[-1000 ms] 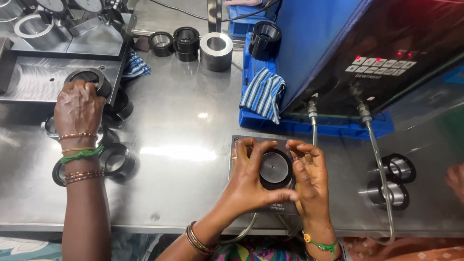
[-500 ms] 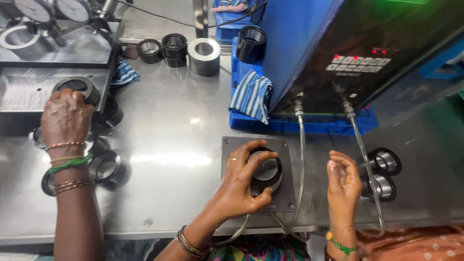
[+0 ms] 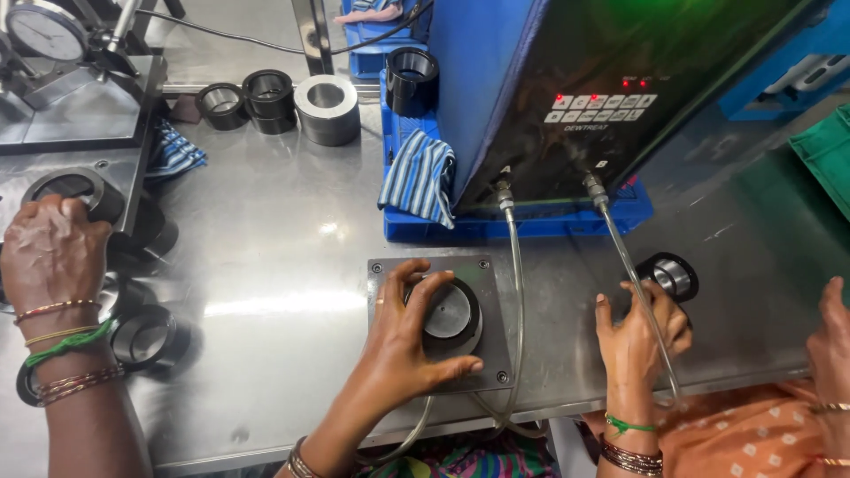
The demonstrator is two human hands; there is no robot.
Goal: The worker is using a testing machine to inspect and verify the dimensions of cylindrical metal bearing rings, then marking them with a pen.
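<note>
The left hand (image 3: 412,341) grips the ring (image 3: 447,312) seated on the plate (image 3: 482,350), steadying it on the gauge, while the right hand (image 3: 633,341) hovers half-open, empty, near a spare ring (image 3: 671,276).

One head-worn camera looks steeply down, close over the steel table (image 3: 266,265)

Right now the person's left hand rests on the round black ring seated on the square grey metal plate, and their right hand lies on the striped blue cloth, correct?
Not quite. The head view shows the right hand by the black metal ring near the table edge, not on the striped blue cloth. The left hand does rest on the round black ring on the square grey metal plate.
</note>
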